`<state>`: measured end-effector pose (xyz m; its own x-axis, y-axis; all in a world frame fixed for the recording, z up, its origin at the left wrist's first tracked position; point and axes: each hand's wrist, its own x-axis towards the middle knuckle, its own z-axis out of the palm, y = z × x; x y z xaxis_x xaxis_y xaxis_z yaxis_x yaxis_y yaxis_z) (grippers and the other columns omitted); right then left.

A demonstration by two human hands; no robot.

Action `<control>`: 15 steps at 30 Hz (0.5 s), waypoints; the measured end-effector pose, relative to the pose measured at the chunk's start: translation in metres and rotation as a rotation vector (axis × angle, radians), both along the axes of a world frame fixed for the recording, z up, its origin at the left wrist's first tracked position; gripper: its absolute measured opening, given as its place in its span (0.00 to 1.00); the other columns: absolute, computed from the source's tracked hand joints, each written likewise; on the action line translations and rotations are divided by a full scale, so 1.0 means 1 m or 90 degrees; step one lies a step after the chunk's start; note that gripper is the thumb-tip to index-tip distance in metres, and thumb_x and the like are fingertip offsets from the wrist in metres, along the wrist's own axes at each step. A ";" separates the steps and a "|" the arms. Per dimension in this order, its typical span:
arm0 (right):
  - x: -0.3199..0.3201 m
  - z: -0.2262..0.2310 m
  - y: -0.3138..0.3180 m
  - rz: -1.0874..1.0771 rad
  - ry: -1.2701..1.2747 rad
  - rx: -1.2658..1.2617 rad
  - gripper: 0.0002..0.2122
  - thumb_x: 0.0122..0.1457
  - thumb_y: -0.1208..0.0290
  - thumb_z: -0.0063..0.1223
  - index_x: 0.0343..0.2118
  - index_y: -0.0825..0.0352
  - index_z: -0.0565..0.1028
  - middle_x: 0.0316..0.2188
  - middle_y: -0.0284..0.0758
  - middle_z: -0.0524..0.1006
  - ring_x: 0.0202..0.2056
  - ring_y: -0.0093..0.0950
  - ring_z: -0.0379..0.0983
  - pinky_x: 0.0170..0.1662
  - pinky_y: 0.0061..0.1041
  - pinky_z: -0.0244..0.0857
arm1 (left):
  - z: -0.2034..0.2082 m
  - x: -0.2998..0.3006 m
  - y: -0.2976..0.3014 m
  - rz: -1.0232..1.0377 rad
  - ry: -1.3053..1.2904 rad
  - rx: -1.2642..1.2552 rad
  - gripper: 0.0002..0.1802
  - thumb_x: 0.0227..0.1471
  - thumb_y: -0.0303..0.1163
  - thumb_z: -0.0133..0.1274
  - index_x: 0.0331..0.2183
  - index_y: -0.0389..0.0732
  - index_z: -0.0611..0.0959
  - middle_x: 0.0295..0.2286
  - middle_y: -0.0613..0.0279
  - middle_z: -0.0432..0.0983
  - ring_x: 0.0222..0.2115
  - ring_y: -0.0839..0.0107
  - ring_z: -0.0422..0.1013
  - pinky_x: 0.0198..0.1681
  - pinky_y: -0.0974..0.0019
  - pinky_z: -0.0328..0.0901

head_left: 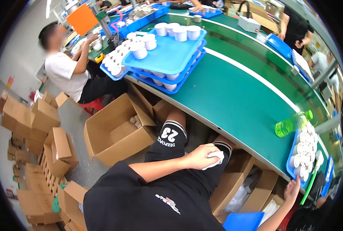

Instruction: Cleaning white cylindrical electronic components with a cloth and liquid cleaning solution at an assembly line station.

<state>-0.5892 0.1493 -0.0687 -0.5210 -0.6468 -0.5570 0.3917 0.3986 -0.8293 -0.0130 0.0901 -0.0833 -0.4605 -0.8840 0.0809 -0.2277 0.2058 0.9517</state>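
Note:
Above my lap, my left hand (200, 158) is closed around a crumpled white cloth (217, 158), which pokes out past the fingers. Over at the right, my right hand (292, 189) reaches up to the near end of a blue tray (289, 168) at the table edge. Its fingers are stretched out, and I cannot tell whether they touch the tray. Rows of white cup-shaped parts (305, 148) fill that tray. Beside its far end a green-tinted bottle (290, 125) with a green cap lies tilted.
Stacked blue trays (175, 52) with white cups stand on the green table (233, 100) at the left. An open carton (115, 127) sits on the floor by my left leg; another carton (233, 184) is under the table. A co-worker (65, 69) sits at the far left.

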 end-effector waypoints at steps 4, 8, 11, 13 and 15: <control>0.113 -0.031 0.019 -0.006 0.121 -0.163 0.15 0.61 0.50 0.48 0.26 0.54 0.67 0.17 0.20 0.64 0.17 0.14 0.59 0.18 0.14 0.54 | 0.041 0.011 -0.014 0.008 0.063 -0.029 0.13 0.50 0.28 0.54 0.39 0.36 0.81 0.34 0.57 0.74 0.37 0.65 0.73 0.41 0.65 0.67; 0.384 0.020 -0.017 0.471 0.107 -0.414 0.19 0.61 0.68 0.55 0.51 0.69 0.66 0.40 0.36 0.72 0.33 0.26 0.74 0.36 0.24 0.70 | 0.066 0.014 -0.027 -0.051 0.178 -0.082 0.14 0.48 0.26 0.56 0.40 0.39 0.82 0.30 0.59 0.73 0.31 0.67 0.72 0.34 0.65 0.67; 0.457 -0.002 -0.047 0.339 0.040 -0.475 0.19 0.59 0.66 0.59 0.48 0.70 0.67 0.39 0.34 0.73 0.40 0.23 0.72 0.44 0.23 0.67 | 0.088 0.044 -0.039 -0.030 0.115 -0.212 0.16 0.47 0.28 0.59 0.42 0.40 0.82 0.29 0.58 0.72 0.28 0.65 0.72 0.29 0.64 0.67; 0.466 -0.008 -0.066 0.343 0.045 -0.596 0.14 0.61 0.75 0.52 0.49 0.70 0.67 0.46 0.36 0.73 0.44 0.25 0.72 0.49 0.23 0.65 | 0.111 0.083 -0.046 -0.012 0.014 -0.227 0.18 0.43 0.33 0.62 0.39 0.42 0.82 0.28 0.57 0.74 0.30 0.61 0.73 0.33 0.62 0.69; 0.459 0.013 -0.065 0.330 0.077 -0.576 0.12 0.59 0.77 0.55 0.44 0.68 0.69 0.45 0.35 0.73 0.45 0.24 0.71 0.49 0.24 0.64 | 0.138 0.125 -0.082 -0.014 -0.028 -0.421 0.20 0.43 0.37 0.64 0.40 0.41 0.82 0.32 0.56 0.76 0.33 0.59 0.74 0.36 0.61 0.70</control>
